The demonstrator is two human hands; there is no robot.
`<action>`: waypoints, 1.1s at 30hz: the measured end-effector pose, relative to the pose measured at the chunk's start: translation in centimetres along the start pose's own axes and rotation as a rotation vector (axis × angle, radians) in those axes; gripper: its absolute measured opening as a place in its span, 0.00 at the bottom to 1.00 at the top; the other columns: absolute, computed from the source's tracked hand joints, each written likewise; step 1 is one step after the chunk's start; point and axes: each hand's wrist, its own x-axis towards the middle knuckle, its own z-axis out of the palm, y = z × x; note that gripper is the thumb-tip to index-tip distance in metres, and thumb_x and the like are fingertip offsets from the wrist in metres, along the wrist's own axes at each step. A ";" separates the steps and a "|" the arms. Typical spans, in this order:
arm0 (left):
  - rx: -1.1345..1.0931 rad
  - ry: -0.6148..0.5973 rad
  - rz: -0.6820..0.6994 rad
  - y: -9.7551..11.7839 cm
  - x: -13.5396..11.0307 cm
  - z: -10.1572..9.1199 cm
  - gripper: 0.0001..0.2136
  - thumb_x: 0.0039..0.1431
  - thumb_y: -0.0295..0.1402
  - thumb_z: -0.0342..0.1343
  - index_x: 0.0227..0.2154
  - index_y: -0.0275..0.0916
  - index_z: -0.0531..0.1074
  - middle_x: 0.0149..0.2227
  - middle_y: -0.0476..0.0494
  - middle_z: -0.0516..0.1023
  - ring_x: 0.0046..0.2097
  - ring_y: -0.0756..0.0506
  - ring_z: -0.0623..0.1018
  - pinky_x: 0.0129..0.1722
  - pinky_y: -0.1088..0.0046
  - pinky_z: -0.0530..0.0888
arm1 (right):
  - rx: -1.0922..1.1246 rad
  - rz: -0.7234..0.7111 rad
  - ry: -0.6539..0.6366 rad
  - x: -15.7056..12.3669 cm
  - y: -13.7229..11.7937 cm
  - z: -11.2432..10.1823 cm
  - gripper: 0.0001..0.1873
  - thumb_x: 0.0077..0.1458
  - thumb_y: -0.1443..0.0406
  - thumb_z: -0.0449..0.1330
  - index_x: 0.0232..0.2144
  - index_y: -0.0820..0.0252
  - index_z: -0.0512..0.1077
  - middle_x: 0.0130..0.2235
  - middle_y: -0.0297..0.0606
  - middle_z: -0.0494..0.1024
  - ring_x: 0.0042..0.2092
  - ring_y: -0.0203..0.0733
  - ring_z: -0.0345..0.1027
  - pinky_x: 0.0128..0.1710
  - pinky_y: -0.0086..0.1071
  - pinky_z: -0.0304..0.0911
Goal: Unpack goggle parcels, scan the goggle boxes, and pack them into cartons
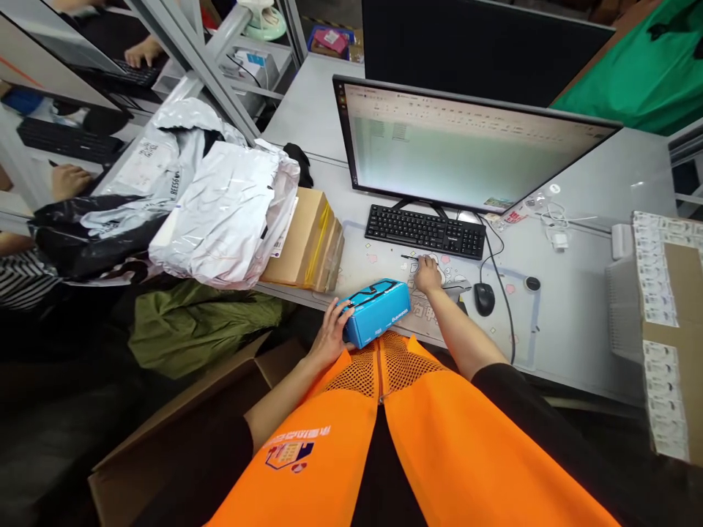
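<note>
My left grip [331, 331] is clamped on the left end of one blue printed carton [381, 309] at the desk's [582, 322] near edge — likely to steady it. My right grip [428, 275] rests by one thin black stick [408, 257]; I cannot tell whether it pinches anything. One keyboard [424, 230] and one mouse [484, 299] lie close — presumably for easy reach.

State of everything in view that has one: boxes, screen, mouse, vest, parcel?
Blue box: looks shut, left hand on its end
Lit screen: on, page showing
Mouse: no hand on it
Brown boxes on desk: nearest has yellow tape
Large cardboard box below desk: open
Orange vest: partly zipped
White parcel: wrinkled, seal can't be told
</note>
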 end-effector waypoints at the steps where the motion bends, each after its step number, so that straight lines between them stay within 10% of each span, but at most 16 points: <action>1: -0.007 0.003 -0.002 0.2 -0.1 0.0 0.40 0.52 0.32 0.76 0.66 0.44 0.66 0.73 0.29 0.64 0.80 0.26 0.50 0.76 0.35 0.52 | 0.008 -0.020 0.033 -0.5 0.2 -0.1 0.38 0.62 0.72 0.51 0.74 0.66 0.59 0.77 0.53 0.56 0.76 0.57 0.45 0.72 0.53 0.55; 8: -0.191 0.097 -0.247 4.3 1.1 -0.6 0.50 0.41 0.36 0.81 0.70 0.42 0.66 0.71 0.30 0.66 0.77 0.24 0.57 0.77 0.42 0.54 | 0.161 0.140 0.495 -9.7 5.7 0.9 0.33 0.65 0.62 0.50 0.69 0.69 0.61 0.66 0.62 0.67 0.68 0.63 0.59 0.70 0.58 0.56; 12: -0.503 0.233 -0.614 4.8 3.3 -0.9 0.52 0.45 0.46 0.79 0.72 0.41 0.64 0.66 0.31 0.73 0.68 0.28 0.72 0.69 0.50 0.69 | 0.166 0.305 0.404 -14.0 7.8 2.9 0.42 0.62 0.58 0.55 0.72 0.73 0.55 0.66 0.67 0.65 0.66 0.68 0.62 0.67 0.56 0.60; 17: -1.188 -0.179 -1.077 4.8 4.5 -0.2 0.42 0.58 0.68 0.56 0.61 0.37 0.75 0.47 0.31 0.85 0.48 0.28 0.84 0.50 0.44 0.80 | 0.144 0.384 0.260 -14.0 7.5 4.4 0.47 0.63 0.56 0.54 0.75 0.78 0.46 0.63 0.69 0.70 0.65 0.69 0.65 0.66 0.55 0.61; 28: -1.595 -0.266 -0.959 7.3 3.7 0.7 0.46 0.60 0.71 0.43 0.63 0.34 0.71 0.46 0.30 0.85 0.45 0.31 0.84 0.56 0.47 0.76 | 0.208 0.449 0.250 -13.0 6.8 2.9 0.49 0.58 0.63 0.55 0.76 0.81 0.46 0.67 0.69 0.69 0.67 0.66 0.66 0.68 0.51 0.60; 33: -1.532 -0.248 -0.966 6.0 3.3 0.4 0.48 0.58 0.72 0.44 0.65 0.35 0.70 0.48 0.29 0.85 0.45 0.30 0.84 0.56 0.46 0.76 | 0.337 0.493 0.092 -14.5 6.6 0.3 0.33 0.57 0.56 0.57 0.61 0.66 0.74 0.48 0.54 0.84 0.51 0.61 0.78 0.52 0.45 0.72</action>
